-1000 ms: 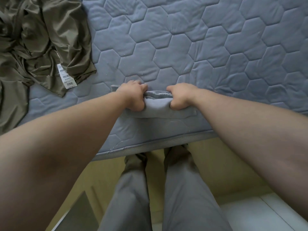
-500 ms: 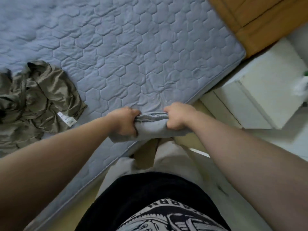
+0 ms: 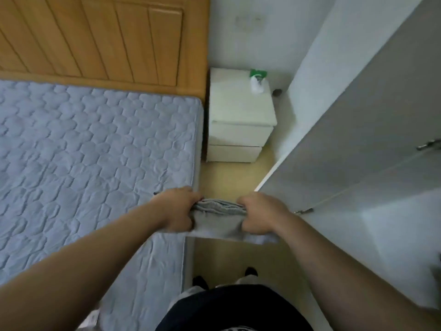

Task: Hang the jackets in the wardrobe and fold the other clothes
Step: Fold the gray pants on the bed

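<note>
A folded grey garment (image 3: 218, 218) hangs in the air between my two hands, above the gap between the bed and the wardrobe. My left hand (image 3: 177, 210) grips its left end with the fingers curled round the folds. My right hand (image 3: 256, 215) grips its right end the same way. The white wardrobe (image 3: 358, 144) rises on the right with its doors closed; a metal handle (image 3: 428, 145) shows near the right edge. The olive garment is out of view.
The bed's grey-blue quilted mattress (image 3: 95, 163) fills the left, with a wooden headboard (image 3: 95, 37) behind. A white bedside cabinet (image 3: 238, 118) stands in the corner with a green-and-white item (image 3: 257, 81) on top. A narrow strip of yellowish floor (image 3: 229, 180) runs between bed and wardrobe.
I have turned right, away from the bed toward the wardrobe, carrying the folded grey garment off the mattress edge. The olive garment has left the view; both hands keep their grip.
</note>
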Motion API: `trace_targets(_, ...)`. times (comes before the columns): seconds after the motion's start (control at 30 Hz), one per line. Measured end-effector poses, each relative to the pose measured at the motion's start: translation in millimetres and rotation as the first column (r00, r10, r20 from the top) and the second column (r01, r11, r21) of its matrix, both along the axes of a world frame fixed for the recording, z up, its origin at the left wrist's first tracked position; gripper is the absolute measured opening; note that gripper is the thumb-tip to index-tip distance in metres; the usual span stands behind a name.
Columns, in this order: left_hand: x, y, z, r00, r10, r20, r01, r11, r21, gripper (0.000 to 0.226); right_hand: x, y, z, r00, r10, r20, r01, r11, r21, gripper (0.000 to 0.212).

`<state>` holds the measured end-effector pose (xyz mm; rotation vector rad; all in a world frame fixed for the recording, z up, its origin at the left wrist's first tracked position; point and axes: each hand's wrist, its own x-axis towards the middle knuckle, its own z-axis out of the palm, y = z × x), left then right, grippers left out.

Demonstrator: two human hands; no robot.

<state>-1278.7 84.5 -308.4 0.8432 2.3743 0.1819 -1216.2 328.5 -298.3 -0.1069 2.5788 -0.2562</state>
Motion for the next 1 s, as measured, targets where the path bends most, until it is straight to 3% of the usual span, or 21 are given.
trace_targets(0.1,-4,64,36,0.971,-0.228,-0.075,0.226,0.974,-0.024,0.055,41,45,37,0.984,-0.177,-0.031,0.177,0.984,0.006,0.020)
trace_targets(0.2,3,134,72,0.883,-0.429,-0.192,0.433,0.901,-0.018,0.060,88,93,75,0.936,-0.337,-0.101,0.341,0.940,0.018,0.015)
trace_targets(0.37,41,243,136,0.715,-0.600,-0.360,0.647,0.762,0.016,0.057,167,163,145,0.816,-0.534,-0.221,0.563,0.821,0.098,0.021)
trace_targets(0.53,84,326,222,0.570,-0.584,-0.578,0.745,0.665,0.062,0.056,234,215,222,0.660,-0.604,-0.446,0.718,0.681,0.141,0.014)
trace_targets(0.7,119,380,310,0.452,-0.468,-0.760,0.804,0.583,0.119,0.056,285,241,306,0.503,-0.550,-0.667,0.815,0.559,0.155,0.020)
trace_targets(1.0,178,441,425,0.329,-0.231,-0.916,0.905,0.354,0.236,0.061,359,237,417,0.341,-0.366,-0.866,0.909,0.364,0.204,0.024)
